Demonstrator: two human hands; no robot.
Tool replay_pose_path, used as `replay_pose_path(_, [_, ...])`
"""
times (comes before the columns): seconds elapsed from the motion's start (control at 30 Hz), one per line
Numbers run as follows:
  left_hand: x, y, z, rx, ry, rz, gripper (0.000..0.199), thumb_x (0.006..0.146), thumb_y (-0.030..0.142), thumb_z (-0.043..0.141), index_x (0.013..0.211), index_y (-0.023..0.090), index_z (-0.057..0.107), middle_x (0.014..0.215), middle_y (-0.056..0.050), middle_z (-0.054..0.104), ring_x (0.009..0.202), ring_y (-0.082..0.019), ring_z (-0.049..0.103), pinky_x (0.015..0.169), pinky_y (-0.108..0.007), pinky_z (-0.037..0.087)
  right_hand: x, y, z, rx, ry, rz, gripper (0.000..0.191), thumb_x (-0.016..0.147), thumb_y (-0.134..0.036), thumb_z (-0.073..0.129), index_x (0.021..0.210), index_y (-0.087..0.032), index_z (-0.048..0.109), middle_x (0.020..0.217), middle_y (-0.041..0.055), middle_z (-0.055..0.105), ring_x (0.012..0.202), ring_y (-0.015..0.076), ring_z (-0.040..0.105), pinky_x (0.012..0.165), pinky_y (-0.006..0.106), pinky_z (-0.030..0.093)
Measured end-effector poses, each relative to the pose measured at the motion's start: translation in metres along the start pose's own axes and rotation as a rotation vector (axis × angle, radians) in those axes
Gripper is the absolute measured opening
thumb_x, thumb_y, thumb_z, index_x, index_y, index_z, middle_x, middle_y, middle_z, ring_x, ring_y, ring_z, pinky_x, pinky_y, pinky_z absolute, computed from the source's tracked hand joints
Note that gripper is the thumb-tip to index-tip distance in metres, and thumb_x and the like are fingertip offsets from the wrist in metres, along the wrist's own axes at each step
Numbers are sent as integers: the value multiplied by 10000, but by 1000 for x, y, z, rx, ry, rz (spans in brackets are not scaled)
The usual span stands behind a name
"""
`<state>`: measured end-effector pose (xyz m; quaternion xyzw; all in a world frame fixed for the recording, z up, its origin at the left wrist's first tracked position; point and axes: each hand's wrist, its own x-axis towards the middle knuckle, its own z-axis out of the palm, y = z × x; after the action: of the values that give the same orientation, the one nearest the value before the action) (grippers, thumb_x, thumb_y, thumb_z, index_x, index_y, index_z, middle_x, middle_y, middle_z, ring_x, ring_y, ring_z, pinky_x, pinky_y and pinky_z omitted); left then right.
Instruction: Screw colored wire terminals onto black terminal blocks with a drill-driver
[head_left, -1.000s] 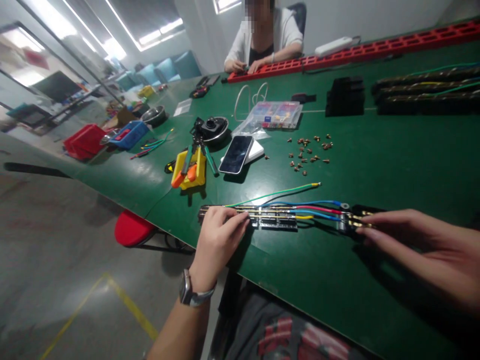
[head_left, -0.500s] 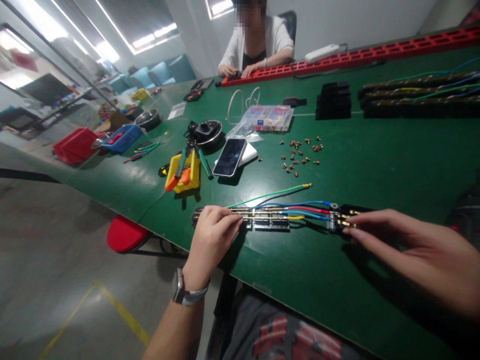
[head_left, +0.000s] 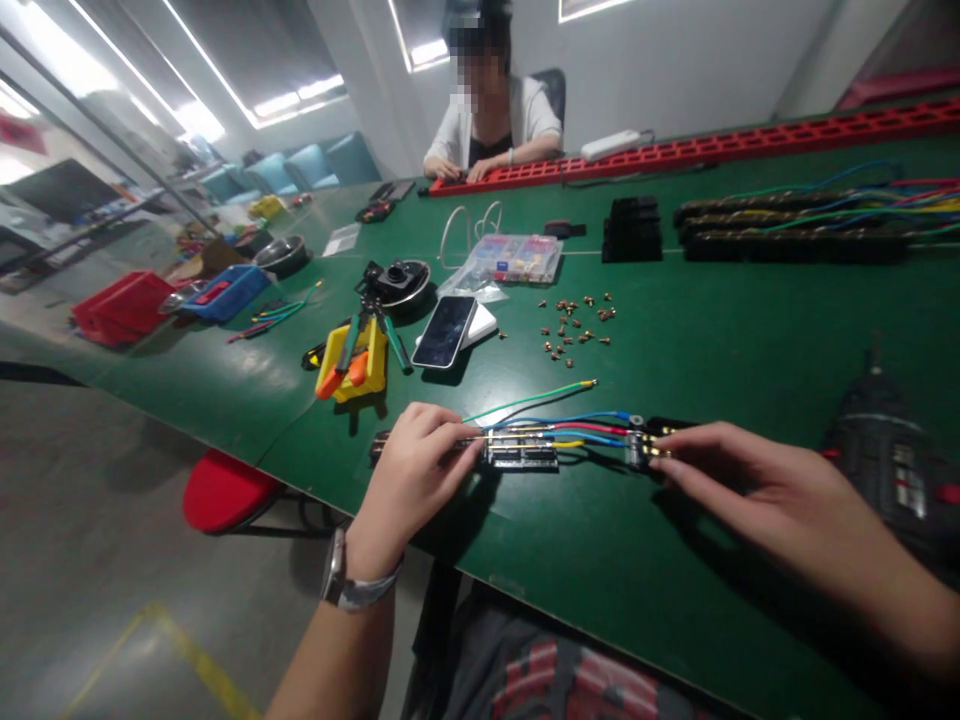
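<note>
A black terminal strip (head_left: 525, 462) with brass bars lies along the table in front of me. My left hand (head_left: 427, 455) is closed over its left part, thumb and fingertips pinching at the bars. Blue, red and yellow wires (head_left: 589, 430) run from the strip to a black terminal block (head_left: 637, 447) with brass contacts. My right hand (head_left: 742, 475) pinches this block at its brass contacts, between thumb and fingers. A green wire (head_left: 529, 400) with a yellow end sticks up loose behind the strip. The fingertips hide part of the contacts.
Loose brass screws (head_left: 574, 325) lie beyond the strip. Nearby are a phone (head_left: 446, 332), a yellow bin (head_left: 371, 370) with pliers and a clear parts box (head_left: 525, 258). At right stands a power drill (head_left: 885, 455). A co-worker (head_left: 491, 125) sits across, behind a red rail (head_left: 720, 143).
My view has swung right, so the scene sits further left and the drill shows more fully. Both hands keep their grip, with little visible shift on the strip and block.
</note>
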<state>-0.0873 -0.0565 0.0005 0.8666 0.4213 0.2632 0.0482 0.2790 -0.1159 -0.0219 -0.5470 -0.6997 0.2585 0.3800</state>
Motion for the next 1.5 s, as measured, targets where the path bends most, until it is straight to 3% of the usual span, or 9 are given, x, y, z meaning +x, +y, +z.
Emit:
replay_pose_path(0.13, [58, 29, 12, 55, -50, 54, 122, 992, 278, 728, 1077, 190, 715, 1035, -78, 731, 989, -251, 638, 888, -412, 551, 0, -3, 2, 119, -31, 106, 278, 959, -507, 732, 1077, -259, 771, 888, 54, 826, 707, 234, 788, 634, 322, 632])
replay_pose_path(0.3, [126, 69, 66, 245, -190, -21, 166, 971, 282, 726, 1049, 135, 722, 1011, -140, 751, 991, -298, 694, 861, -402, 571, -1, -9, 2, 141, -4, 137, 243, 954, -484, 744, 1011, -249, 764, 783, 19, 794, 646, 204, 750, 608, 298, 596])
replay_pose_path(0.4, [140, 75, 96, 272, -295, -79, 110, 981, 190, 647, 1011, 132, 735, 973, -144, 765, 916, -287, 733, 792, -370, 572, -1, -10, 1, 130, 33, 96, 213, 950, -460, 751, 984, -249, 763, 754, 7, 777, 619, 185, 724, 567, 275, 566])
replay_pose_path(0.5, [139, 71, 108, 188, -350, -108, 145, 992, 156, 607, 951, 150, 746, 932, -125, 772, 883, -264, 747, 787, -348, 567, -1, -11, 0, 147, 83, 82, 194, 957, -437, 746, 992, -247, 759, 814, 16, 791, 672, 189, 745, 615, 283, 594])
replay_pose_path(0.63, [134, 63, 100, 5, -321, -45, 162, 1015, 179, 626, 916, 169, 754, 916, -90, 772, 899, -238, 743, 833, -340, 564, 0, -14, -4, 229, 167, 121, 172, 960, -404, 747, 1048, -257, 752, 896, 23, 807, 750, 203, 778, 703, 314, 650])
replay_pose_path(0.77, [131, 59, 91, -108, -177, 92, 155, 1060, 194, 591, 1027, 158, 738, 984, -85, 765, 930, -225, 728, 861, -346, 567, 1, -14, -5, 257, 238, 130, 185, 964, -394, 750, 1096, -264, 751, 996, 41, 820, 868, 225, 804, 800, 354, 679])
replay_pose_path(0.9, [128, 63, 91, -154, -128, 221, 157, 1080, 174, 546, 1116, 152, 698, 1010, -83, 739, 930, -210, 707, 862, -341, 573, 4, -6, -3, 230, 278, 103, 212, 973, -403, 743, 1123, -253, 740, 1018, 64, 831, 904, 245, 816, 841, 399, 693])
replay_pose_path(1.17, [123, 83, 81, -510, -206, 238, 128, 1066, 203, 592, 1121, 198, 707, 1027, -51, 757, 929, -180, 719, 814, -295, 567, 9, -3, -3, -129, 337, -124, 126, 999, -256, 707, 1121, -250, 740, 1009, 52, 820, 873, 209, 791, 825, 350, 661])
replay_pose_path(1.5, [121, 86, 75, -614, -295, 227, 209, 1059, 187, 600, 1200, 209, 753, 1068, -47, 799, 956, -177, 750, 832, -289, 573, 12, -5, 1, -143, 388, -289, 162, 1008, -182, 698, 1150, -254, 723, 1046, 71, 800, 961, 218, 768, 870, 369, 629])
